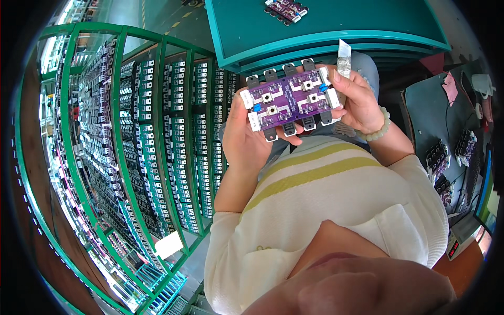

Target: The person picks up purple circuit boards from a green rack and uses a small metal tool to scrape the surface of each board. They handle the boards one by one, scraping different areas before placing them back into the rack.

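I hold a purple circuit board (pixel 289 98) with white blocks at its ends and dark tabs along its edges, level in front of my chest. My left hand (pixel 244 140) supports its left end and underside from below. My right hand (pixel 357 100) grips its right end, thumb on top, and also pinches a small silvery strip (pixel 344 59) that sticks up behind the board. A pale bead bracelet (pixel 379 130) circles my right wrist.
A green wire rack (pixel 152 157) packed with several rows of boards fills the left. A teal workbench (pixel 325 31) lies ahead with another purple board (pixel 286 10) on it. More purple boards (pixel 438 157) sit on a dark surface at right.
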